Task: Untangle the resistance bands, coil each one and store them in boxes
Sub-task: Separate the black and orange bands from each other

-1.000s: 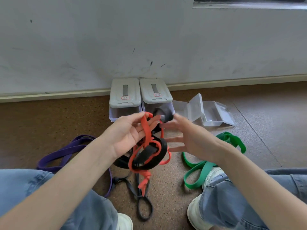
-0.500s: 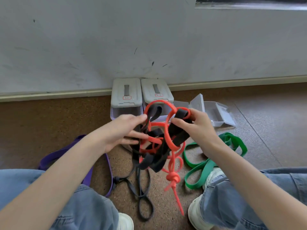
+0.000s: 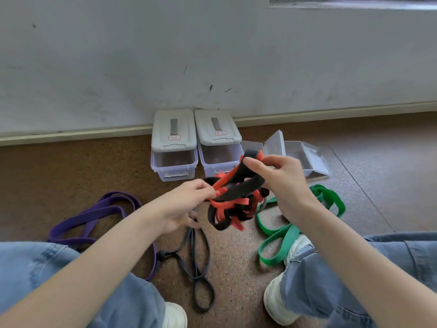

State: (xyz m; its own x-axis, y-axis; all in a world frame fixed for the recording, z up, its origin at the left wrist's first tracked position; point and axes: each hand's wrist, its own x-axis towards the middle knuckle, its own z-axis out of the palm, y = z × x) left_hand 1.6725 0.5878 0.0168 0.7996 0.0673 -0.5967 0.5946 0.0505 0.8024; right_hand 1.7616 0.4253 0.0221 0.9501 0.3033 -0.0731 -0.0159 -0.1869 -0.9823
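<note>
Between my hands hangs a knot of a red band [image 3: 224,204] and a black band [image 3: 238,192] wound through each other, held above the floor. My left hand [image 3: 186,204] pinches the tangle at its left side. My right hand [image 3: 281,183] grips the upper right loop of black and red. On the floor lie a purple band [image 3: 94,214] at the left, a thin dark grey band [image 3: 196,263] in the middle and a green band [image 3: 290,230] at the right. Two lidded clear boxes [image 3: 173,147] [image 3: 216,143] stand against the wall.
An open clear plastic case [image 3: 298,155] lies right of the boxes. My knees in jeans and white shoes [image 3: 281,297] frame the floor space at the bottom. A white wall with a baseboard [image 3: 71,136] closes the far side. The brown floor extends to the right.
The tangle has been bunched tighter and drawn up; the red tail that hung down is now gathered in. My right hand rose to the upper loop, and my left hand dropped slightly.
</note>
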